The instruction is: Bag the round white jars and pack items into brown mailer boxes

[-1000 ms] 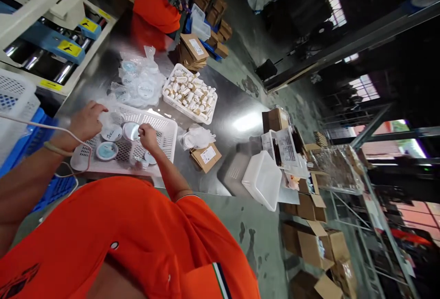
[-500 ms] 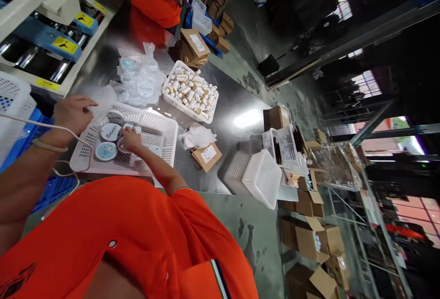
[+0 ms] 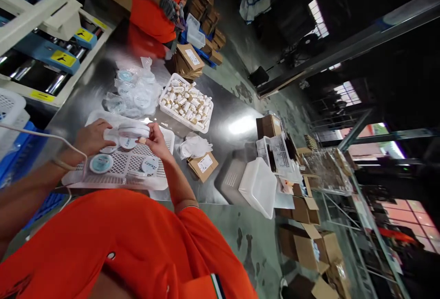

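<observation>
My right hand (image 3: 156,140) grips a round white jar (image 3: 133,129) by its right edge, holding it sideways above the white perforated basket (image 3: 161,180). Facing it from the left, my left hand (image 3: 93,137) has thumb and fingers curved around thin, whitish film that looks like a clear plastic bag (image 3: 111,137); its outline is hard to make out. Inside the basket lie a jar with a pale blue lid (image 3: 101,163) and a white-lidded jar with printed lettering (image 3: 150,165). Another lettered lid (image 3: 127,143) shows partly beneath the held jar.
Behind the basket is a pile of bagged jars (image 3: 137,92). A second basket (image 3: 206,129) holds many small white-and-gold bottles. Flat cartons (image 3: 203,167) lie to the right, near a white bin (image 3: 259,186). A co-worker in orange (image 3: 154,8) stands across the steel table.
My right hand has lifted the jar out of the basket and raised it. My left hand has moved right and down with the film towards the jar. The view has shifted slightly.
</observation>
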### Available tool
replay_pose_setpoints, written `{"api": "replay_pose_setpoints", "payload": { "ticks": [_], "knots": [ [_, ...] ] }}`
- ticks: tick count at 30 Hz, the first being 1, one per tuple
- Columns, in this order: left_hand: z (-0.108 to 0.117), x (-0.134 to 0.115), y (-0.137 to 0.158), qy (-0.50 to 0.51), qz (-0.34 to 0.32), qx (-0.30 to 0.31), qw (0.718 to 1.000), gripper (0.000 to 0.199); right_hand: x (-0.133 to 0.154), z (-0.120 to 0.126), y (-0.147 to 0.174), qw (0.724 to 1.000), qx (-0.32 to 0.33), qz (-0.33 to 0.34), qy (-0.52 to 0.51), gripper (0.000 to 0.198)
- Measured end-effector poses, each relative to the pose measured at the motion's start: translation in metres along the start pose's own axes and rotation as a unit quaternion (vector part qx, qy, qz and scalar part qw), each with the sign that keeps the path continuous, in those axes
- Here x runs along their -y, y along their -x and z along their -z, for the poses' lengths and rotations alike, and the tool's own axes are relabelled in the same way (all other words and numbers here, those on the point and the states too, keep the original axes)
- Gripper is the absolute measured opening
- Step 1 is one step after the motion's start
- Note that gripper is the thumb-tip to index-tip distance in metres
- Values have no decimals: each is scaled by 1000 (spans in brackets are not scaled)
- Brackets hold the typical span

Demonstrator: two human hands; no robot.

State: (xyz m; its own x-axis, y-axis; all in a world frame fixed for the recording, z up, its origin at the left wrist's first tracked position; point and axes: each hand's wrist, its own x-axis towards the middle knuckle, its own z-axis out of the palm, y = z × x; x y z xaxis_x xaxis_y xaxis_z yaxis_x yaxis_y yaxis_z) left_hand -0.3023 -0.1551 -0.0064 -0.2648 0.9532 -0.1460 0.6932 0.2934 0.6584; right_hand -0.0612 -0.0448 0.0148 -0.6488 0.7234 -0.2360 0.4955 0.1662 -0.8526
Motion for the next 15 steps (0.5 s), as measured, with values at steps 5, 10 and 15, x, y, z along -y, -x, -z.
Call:
{"api": "replay_pose_setpoints", "payload": {
  "ticks": [5,10,15],
  "knots": [
    [-3,-21,-8,71,-23,-23,997,44,25,3,-10,988,60,6,144,28],
    [14,-40,-28,120,18,-47,991,52,38,9,-25,917,74,31,390,61],
    [44,-49,-58,174,31,-117,977,41,52,40,-92,943,-22,126,307,15]
  ]
}}
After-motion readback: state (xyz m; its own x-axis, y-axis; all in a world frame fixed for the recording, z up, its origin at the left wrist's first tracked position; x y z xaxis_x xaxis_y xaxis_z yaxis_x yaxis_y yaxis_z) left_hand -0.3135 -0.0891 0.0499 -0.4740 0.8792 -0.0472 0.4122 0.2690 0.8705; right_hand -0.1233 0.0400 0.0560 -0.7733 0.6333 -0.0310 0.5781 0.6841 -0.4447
